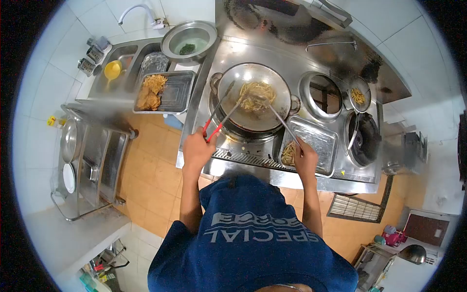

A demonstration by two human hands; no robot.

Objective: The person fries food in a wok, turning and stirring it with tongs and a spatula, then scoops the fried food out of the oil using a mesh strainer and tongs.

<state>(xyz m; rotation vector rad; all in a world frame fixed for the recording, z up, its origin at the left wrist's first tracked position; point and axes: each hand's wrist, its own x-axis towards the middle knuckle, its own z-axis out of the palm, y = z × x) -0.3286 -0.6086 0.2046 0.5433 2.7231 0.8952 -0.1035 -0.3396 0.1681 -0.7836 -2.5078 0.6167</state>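
Observation:
My left hand (198,148) is closed around the red handles of a pair of tongs (217,127). The tong arms are spread; one tip reaches the food, the other is over the wok's left side. My right hand (306,156) grips a long-handled metal utensil (282,120), its head among the food and not clearly visible. Brownish strips of food (258,93) lie in the middle of a two-handled wok (243,73) on the stove. Just under my right hand is a metal tray (316,136) with some similar strips (288,154) at its left end.
A tray (177,92) of fried food (152,92) and a bowl (189,30) with greens stand left of the stove. On the right, a strainer (358,93) holding strips rests near open burners (362,138). A metal cart (99,160) stands left.

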